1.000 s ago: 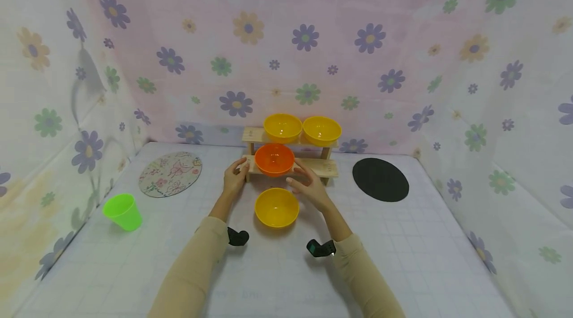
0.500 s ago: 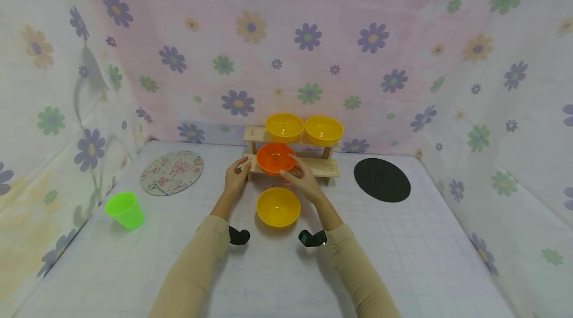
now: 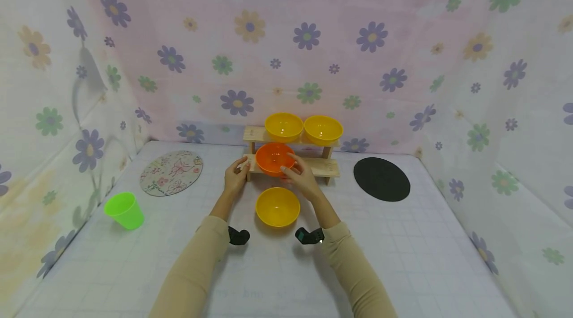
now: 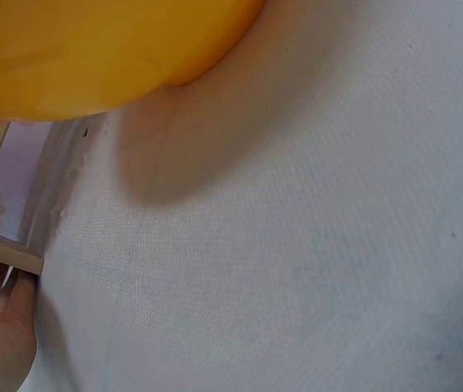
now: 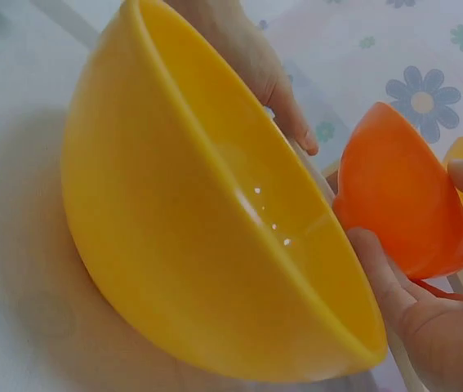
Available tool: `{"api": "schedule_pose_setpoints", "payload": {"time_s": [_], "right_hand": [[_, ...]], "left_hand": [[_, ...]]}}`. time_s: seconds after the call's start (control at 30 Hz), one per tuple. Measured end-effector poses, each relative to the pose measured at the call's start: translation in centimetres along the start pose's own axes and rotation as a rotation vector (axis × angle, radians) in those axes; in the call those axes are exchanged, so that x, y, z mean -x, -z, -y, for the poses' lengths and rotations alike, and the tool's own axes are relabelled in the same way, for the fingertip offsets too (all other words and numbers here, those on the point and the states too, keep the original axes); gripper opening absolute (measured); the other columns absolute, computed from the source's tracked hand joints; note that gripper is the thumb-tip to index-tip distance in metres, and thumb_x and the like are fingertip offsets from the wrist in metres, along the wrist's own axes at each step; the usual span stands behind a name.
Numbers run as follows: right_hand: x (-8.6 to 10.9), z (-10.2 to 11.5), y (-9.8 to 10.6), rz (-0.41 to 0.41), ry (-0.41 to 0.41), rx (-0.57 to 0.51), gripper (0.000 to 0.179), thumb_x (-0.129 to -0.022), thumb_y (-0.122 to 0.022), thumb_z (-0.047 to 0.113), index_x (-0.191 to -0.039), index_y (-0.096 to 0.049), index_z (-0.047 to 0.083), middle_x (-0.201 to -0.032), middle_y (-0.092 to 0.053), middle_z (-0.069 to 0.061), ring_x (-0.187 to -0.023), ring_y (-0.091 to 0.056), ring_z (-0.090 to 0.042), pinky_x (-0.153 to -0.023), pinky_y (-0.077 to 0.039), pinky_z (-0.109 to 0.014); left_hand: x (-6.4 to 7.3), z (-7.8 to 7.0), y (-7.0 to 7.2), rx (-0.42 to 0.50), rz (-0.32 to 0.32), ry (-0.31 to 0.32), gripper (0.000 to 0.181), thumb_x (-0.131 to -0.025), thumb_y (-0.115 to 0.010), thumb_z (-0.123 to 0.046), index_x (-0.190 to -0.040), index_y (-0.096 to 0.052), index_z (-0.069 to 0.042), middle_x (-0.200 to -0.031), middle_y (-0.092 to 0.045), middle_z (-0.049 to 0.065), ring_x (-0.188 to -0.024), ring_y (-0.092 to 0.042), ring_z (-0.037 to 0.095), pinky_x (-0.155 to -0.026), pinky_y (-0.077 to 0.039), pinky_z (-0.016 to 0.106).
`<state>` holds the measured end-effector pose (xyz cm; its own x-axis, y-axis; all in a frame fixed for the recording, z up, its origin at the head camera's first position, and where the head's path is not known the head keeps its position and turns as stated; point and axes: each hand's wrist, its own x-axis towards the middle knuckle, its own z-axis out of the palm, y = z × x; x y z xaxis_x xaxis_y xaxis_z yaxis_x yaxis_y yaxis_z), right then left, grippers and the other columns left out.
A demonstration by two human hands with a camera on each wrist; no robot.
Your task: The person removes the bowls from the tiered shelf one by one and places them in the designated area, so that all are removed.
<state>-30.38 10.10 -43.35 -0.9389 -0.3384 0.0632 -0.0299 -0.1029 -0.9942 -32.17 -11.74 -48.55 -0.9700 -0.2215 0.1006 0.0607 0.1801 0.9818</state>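
An orange bowl (image 3: 274,158) sits on the lower step of a two-step wooden stand (image 3: 320,166). My right hand (image 3: 302,178) grips the bowl's right side; in the right wrist view its fingers (image 5: 390,286) lie along the orange wall, with one digit at the rim. My left hand (image 3: 235,177) holds the left end of the lower step. In the left wrist view, its fingers (image 4: 20,294) reach up against the stand's wooden leg (image 4: 6,251). A yellow bowl (image 3: 277,207) stands on the table between the forearms, in front of the stand.
Two yellow bowls (image 3: 284,127) stand side by side on the upper step. A green cup (image 3: 125,211) and a round patterned mat (image 3: 171,173) are at left. On the right lies a round black mat (image 3: 381,179). Flowered cloth (image 3: 309,59) walls in the table.
My right hand has moved in leftward from beside the orange bowl and taken hold of its right side. My left hand stays at the stand's end, and the bowls keep their places.
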Motion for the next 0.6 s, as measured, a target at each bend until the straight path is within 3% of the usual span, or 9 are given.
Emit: {"api": "schedule_pose_setpoints", "payload": {"time_s": [0.07, 0.17, 0.33, 0.43, 0.6], "right_hand": [[-0.2, -0.4, 0.1, -0.006, 0.005, -0.002, 0.058, -0.093, -0.056, 0.004, -0.145, -0.030, 0.003, -0.139, -0.034, -0.028, -0.098, -0.061, -0.027, -0.092, -0.042, -0.055], [-0.2, -0.7, 0.2, -0.002, 0.026, -0.004, 0.057, -0.092, -0.056, 0.002, -0.144, -0.032, 0.001, -0.144, -0.029, -0.024, -0.105, -0.056, -0.027, -0.092, -0.042, -0.056], [1.0, 0.2, 0.0, 0.003, 0.051, 0.055, 0.056, -0.093, -0.055, 0.004, -0.143, -0.032, -0.002, -0.148, -0.023, -0.023, -0.107, -0.055, -0.028, -0.091, -0.043, -0.056], [1.8, 0.8, -0.1, -0.006, 0.046, 0.099, 0.057, -0.093, -0.056, 0.007, -0.144, -0.032, -0.002, -0.149, -0.023, -0.022, -0.104, -0.057, -0.026, -0.091, -0.044, -0.053], [2.9, 1.1, 0.2, -0.012, 0.028, 0.087, 0.059, -0.093, -0.058, 0.008, -0.144, -0.031, 0.000, -0.150, -0.023, -0.023, -0.114, -0.051, -0.036, -0.091, -0.044, -0.052]], "left_hand": [[0.0, 0.0, 0.0, 0.001, 0.001, 0.002, 0.037, -0.095, -0.055, -0.016, -0.129, -0.055, 0.000, -0.136, -0.050, 0.018, -0.108, -0.053, 0.033, -0.069, -0.044, 0.017], [-0.1, 0.0, 0.0, -0.006, 0.002, 0.005, 0.037, -0.095, -0.055, -0.016, -0.129, -0.055, -0.001, -0.137, -0.049, 0.017, -0.113, -0.051, 0.033, -0.076, -0.045, 0.021], [-0.1, 0.1, 0.1, 0.001, 0.012, 0.014, 0.038, -0.095, -0.055, -0.016, -0.130, -0.054, -0.001, -0.137, -0.049, 0.019, -0.108, -0.052, 0.033, -0.069, -0.044, 0.019], [-0.1, 0.1, 0.1, -0.005, 0.018, 0.013, 0.039, -0.095, -0.054, -0.016, -0.131, -0.053, -0.001, -0.138, -0.047, 0.019, -0.110, -0.052, 0.033, -0.072, -0.044, 0.018], [0.0, 0.0, 0.1, 0.011, 0.010, 0.010, 0.038, -0.094, -0.055, -0.014, -0.130, -0.054, 0.000, -0.137, -0.048, 0.019, -0.111, -0.053, 0.032, -0.074, -0.045, 0.019]]}}
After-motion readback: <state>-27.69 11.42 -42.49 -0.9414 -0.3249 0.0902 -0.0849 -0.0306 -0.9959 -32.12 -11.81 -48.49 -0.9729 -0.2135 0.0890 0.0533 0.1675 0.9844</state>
